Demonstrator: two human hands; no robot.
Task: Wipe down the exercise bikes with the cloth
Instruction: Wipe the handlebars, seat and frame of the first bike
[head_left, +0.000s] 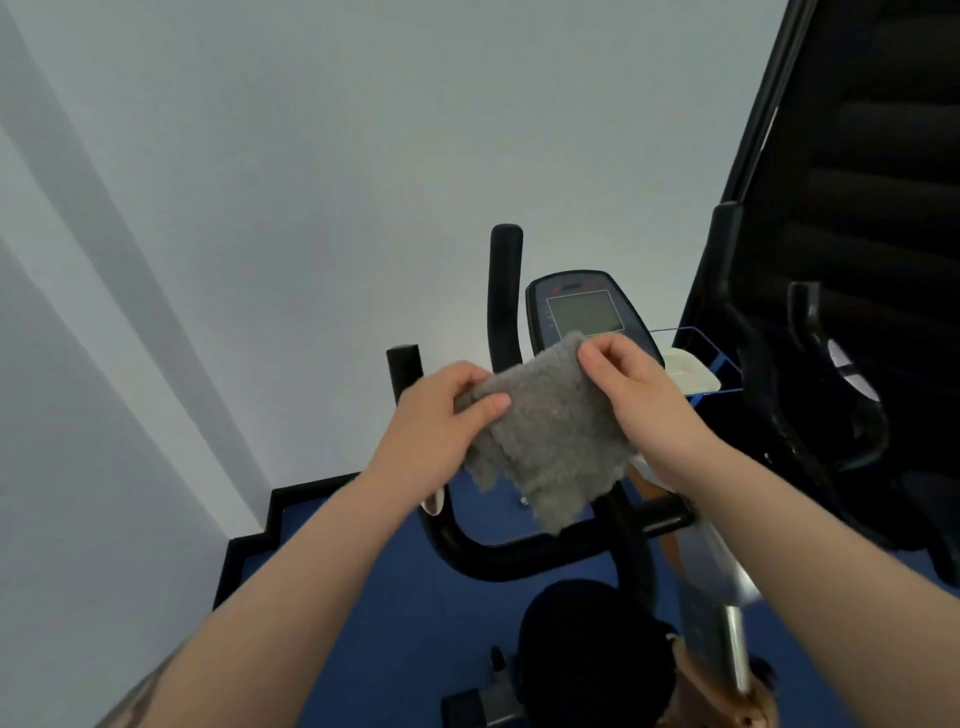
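A fluffy grey cloth (545, 436) hangs in the air above the black exercise bike (519, 556). My left hand (441, 421) grips its left edge, thumb on top. My right hand (639, 395) pinches its upper right corner. Behind the cloth stands the bike's console (584, 312) with a grey screen. Two black handlebar ends (505, 291) rise to the left of the console. The black saddle (587, 634) is below my arms. The cloth touches no part of the bike that I can see.
A pale wall fills the left and the top. The floor (405, 639) is blue with a black skirting. A second black machine (831, 312) stands close on the right. A blue-edged tray (696, 374) with a pale object sits beside the console.
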